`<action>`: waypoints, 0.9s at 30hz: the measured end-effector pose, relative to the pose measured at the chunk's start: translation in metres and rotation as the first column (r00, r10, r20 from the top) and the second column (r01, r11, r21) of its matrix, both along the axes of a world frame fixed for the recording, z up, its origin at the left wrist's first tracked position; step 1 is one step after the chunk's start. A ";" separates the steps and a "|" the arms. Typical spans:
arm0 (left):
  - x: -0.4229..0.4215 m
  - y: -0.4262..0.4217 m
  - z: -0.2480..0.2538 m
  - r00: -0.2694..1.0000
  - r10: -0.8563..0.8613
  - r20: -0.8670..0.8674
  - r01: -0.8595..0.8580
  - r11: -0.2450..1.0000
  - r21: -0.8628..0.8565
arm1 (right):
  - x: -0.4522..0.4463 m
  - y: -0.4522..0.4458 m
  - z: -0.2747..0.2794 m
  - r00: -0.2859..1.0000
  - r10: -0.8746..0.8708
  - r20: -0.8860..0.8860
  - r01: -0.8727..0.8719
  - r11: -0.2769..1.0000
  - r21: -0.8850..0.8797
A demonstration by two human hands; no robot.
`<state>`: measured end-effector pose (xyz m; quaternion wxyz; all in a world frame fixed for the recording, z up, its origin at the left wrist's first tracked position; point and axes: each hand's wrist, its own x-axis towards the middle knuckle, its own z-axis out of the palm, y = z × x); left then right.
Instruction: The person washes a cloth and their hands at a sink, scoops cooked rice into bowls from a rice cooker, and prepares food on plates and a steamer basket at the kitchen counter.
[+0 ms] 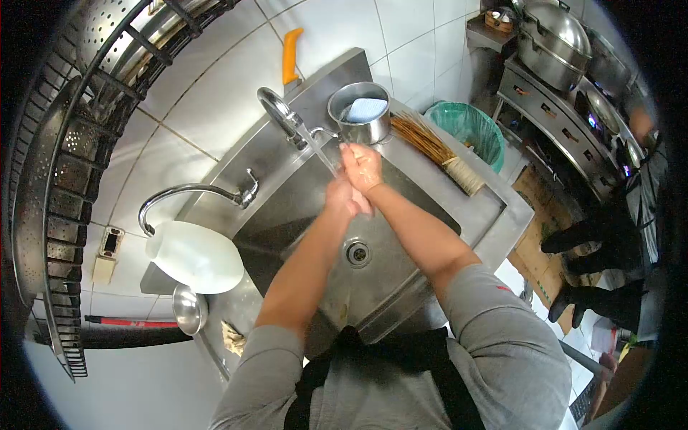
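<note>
I observe bare left hand (344, 196) against bare right hand (365, 169) under clear running water (318, 149); cannot tell finger closure. Curved chrome tap (284, 115): likely rigid, slippery (best hold: side lever (326, 132)).

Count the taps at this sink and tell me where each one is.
2: the running tap is beside the metal pot, pouring toward the left hand and right hand; the other tap arches farther left, by the white jug.

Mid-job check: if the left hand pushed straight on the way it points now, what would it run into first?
The left hand would meet the right hand first; the two appear to touch. Beyond, its line seems to run toward the metal pot, though depth is unclear.
</note>
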<state>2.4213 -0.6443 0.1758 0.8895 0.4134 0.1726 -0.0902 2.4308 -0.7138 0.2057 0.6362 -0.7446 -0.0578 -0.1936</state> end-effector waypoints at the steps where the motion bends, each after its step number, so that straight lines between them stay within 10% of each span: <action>1: -0.004 0.000 0.004 0.999 0.010 0.035 -0.008 0.997 -0.074 | 0.005 -0.004 0.000 0.998 -0.056 -0.007 0.056 0.997 -0.047; 3: 0.025 0.019 -0.061 0.895 -0.021 0.446 0.276 0.811 -0.515 | -0.002 -0.003 -0.001 0.985 0.053 0.161 -0.047 0.998 -0.041; 5: 0.013 0.026 -0.054 0.913 -0.268 0.309 0.314 0.943 -0.110 | -0.016 0.002 -0.004 0.937 0.158 0.311 -0.153 0.987 -0.041; 7: -0.017 0.006 0.006 0.951 -0.288 -0.111 0.308 0.908 0.283 | 0.021 -0.021 -0.018 0.997 0.072 -0.015 -0.073 0.997 -0.028; 8: -0.021 0.007 0.029 0.946 -0.319 -0.056 0.321 0.904 0.283 | 0.039 -0.033 -0.021 0.985 0.032 -0.171 -0.038 0.999 -0.029; 11: -0.004 0.052 0.062 0.892 -0.435 0.121 0.398 0.885 0.242 | 0.034 -0.058 0.003 0.696 0.624 -0.355 -0.656 0.754 0.040; 12: -0.001 0.066 0.061 0.818 -0.569 0.088 0.469 0.747 0.472 | 0.032 -0.062 0.011 0.619 0.717 -0.319 -0.767 0.640 -0.048; 15: 0.003 0.086 0.046 0.662 -0.725 -0.190 0.537 0.282 0.795 | 0.042 -0.062 0.016 0.686 0.705 -0.178 -0.588 0.682 0.434; 17: 0.001 0.079 0.029 0.803 -0.575 0.159 0.434 0.746 0.505 | 0.045 -0.048 0.000 0.870 0.490 -0.057 -0.305 0.625 0.718; 19: -0.018 0.049 0.049 0.882 -0.315 0.351 0.318 0.947 0.051 | 0.040 -0.019 -0.029 0.973 0.229 0.040 -0.174 0.601 0.780; 20: -0.015 0.041 0.041 0.937 -0.200 0.285 0.211 0.978 -0.006 | 0.029 0.001 -0.037 0.967 -0.064 0.247 -0.051 0.900 0.433; 22: 0.001 0.043 -0.004 0.991 0.043 0.129 -0.029 0.994 -0.107 | -0.028 0.023 0.004 0.916 0.033 0.399 -0.135 0.963 0.231; 24: 0.014 0.052 -0.043 0.796 -0.134 0.590 0.482 0.730 -0.485 | -0.029 0.030 0.002 0.960 0.081 0.270 -0.092 0.995 0.028; 26: 0.008 0.042 -0.066 0.892 -0.168 0.421 0.358 0.830 -0.428 | -0.020 0.023 -0.007 0.991 0.063 0.119 -0.051 0.993 -0.104; 27: -0.019 0.010 -0.007 0.996 -0.004 0.091 0.004 1.000 -0.001 | -0.004 0.011 -0.009 0.999 0.026 0.043 -0.021 0.992 -0.124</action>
